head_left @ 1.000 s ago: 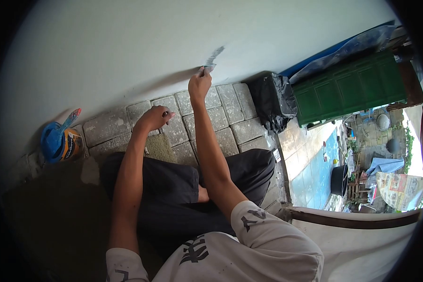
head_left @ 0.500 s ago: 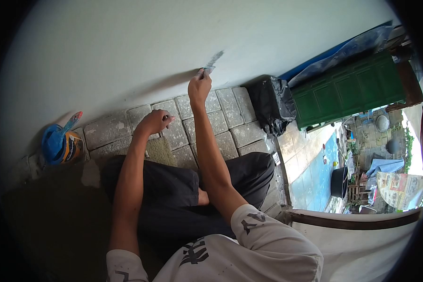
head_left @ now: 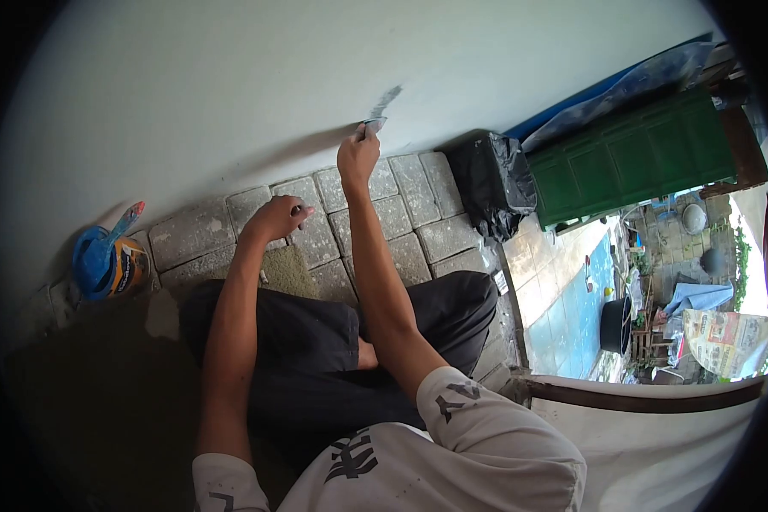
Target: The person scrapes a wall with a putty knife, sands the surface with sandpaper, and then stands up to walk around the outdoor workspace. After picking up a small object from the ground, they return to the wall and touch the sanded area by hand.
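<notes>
My right hand [head_left: 358, 160] is closed around a small putty knife [head_left: 375, 125], its flat blade held against the white wall [head_left: 230, 77]. From the blade a dark grey smear [head_left: 387, 101] runs up the wall. My left hand [head_left: 275, 218] hovers over the paving, fingers curled; a dark spot shows by the fingertips, but I cannot make out what it is. At the far left, against the wall, stands an open blue-and-orange paint can [head_left: 128, 266] with a paintbrush [head_left: 125, 222] resting across its top.
Grey paving blocks [head_left: 375, 226] line the foot of the wall. My crossed legs [head_left: 303, 333] sit close below my hands, beside a rough mat [head_left: 288, 273]. To the right stand a black plastic-wrapped box [head_left: 491, 183] and a green cabinet [head_left: 631, 158]. Beyond lies a blue-tiled strip [head_left: 578, 333].
My right hand and the putty knife appear slightly lower and to the left, along with a small shift of the whole view. My left hand stays curled in much the same place.
</notes>
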`<state>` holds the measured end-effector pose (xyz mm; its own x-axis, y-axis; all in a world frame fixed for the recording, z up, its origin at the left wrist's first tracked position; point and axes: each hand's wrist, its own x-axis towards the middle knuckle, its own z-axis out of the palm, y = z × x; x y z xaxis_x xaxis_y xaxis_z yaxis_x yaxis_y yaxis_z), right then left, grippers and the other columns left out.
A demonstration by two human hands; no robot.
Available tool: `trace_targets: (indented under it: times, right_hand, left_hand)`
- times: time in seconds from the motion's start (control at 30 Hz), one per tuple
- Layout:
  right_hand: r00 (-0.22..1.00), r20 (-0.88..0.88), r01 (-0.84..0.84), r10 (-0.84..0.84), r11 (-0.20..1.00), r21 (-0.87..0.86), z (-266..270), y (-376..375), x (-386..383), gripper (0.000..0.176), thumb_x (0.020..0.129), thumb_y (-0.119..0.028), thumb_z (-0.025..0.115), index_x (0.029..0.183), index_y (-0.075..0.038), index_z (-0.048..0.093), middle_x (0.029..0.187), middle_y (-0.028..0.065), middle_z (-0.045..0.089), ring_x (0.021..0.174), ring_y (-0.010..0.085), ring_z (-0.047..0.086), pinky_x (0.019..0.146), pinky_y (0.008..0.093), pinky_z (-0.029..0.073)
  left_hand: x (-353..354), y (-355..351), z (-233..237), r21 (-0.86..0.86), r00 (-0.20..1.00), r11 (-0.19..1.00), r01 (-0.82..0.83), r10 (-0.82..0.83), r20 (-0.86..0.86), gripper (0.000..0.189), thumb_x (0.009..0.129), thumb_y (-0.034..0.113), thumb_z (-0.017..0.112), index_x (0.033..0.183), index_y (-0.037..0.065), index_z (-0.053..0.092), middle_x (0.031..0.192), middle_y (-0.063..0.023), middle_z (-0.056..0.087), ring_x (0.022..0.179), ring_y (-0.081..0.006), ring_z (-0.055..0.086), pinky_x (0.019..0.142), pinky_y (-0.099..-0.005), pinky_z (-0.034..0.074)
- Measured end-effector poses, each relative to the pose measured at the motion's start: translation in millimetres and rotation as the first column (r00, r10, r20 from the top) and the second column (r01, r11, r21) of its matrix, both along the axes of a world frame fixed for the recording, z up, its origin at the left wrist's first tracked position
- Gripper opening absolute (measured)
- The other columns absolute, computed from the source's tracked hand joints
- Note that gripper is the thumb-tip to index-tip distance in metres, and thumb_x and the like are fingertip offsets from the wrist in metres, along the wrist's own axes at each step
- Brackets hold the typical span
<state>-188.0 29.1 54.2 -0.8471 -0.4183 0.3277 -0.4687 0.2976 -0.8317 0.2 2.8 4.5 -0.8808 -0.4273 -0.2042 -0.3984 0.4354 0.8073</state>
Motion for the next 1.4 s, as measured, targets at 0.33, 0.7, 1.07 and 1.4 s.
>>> trace_targets:
  times: [0.33,0.7,1.07,1.4]
  right_hand:
    - [0.997,0.044,-0.069,0.069,0.998,-0.014,1.2,-0.8,3.0,0.033,0.103,-0.015,0.044,0.108,0.013,0.060,0.114,0.0391,0.059,0.107,0.0558,0.054,0.092,0.0526,0.045]
    - [0.990,-0.140,-0.032,0.013,0.991,-0.132,5.1,1.7,-2.6,0.034,0.103,-0.016,0.045,0.085,0.011,0.057,0.071,0.0291,0.057,0.064,0.0420,0.049,0.064,0.0472,0.041]
    - [0.981,-0.183,0.035,-0.060,0.990,-0.138,14.1,-1.6,6.4,0.035,0.103,-0.016,0.045,0.086,0.012,0.059,0.075,0.0307,0.060,0.068,0.0463,0.054,0.067,0.0494,0.042]
    - [0.996,-0.082,-0.051,0.045,0.996,-0.077,28.2,2.6,12.1,0.035,0.102,-0.016,0.045,0.087,0.011,0.060,0.076,0.0315,0.060,0.071,0.0470,0.056,0.068,0.0502,0.043]
  left_hand:
    - [2.5,-2.2,5.1,-0.023,0.997,0.999,-0.038,0.040,0.072,0.044,0.097,0.041,0.058,0.100,-0.001,0.071,0.081,-0.0149,0.073,0.074,-0.0264,0.069,0.073,-0.0389,0.052]
    - [0.3,-2.4,-1.5,-0.008,0.999,1.000,-0.006,0.006,0.033,0.042,0.098,0.041,0.058,0.099,0.002,0.072,0.081,-0.0146,0.073,0.074,-0.0292,0.070,0.073,-0.0419,0.052]
    - [0.2,2.3,-5.1,0.025,1.000,0.999,-0.025,0.026,-0.011,0.043,0.098,0.041,0.058,0.095,0.001,0.071,0.079,-0.0146,0.073,0.074,-0.0285,0.070,0.073,-0.0422,0.052]
    - [0.9,0.0,-5.8,-0.005,0.999,0.999,-0.042,0.042,-0.021,0.044,0.097,0.042,0.058,0.095,0.000,0.071,0.079,-0.0148,0.073,0.073,-0.0293,0.070,0.074,-0.0427,0.053]
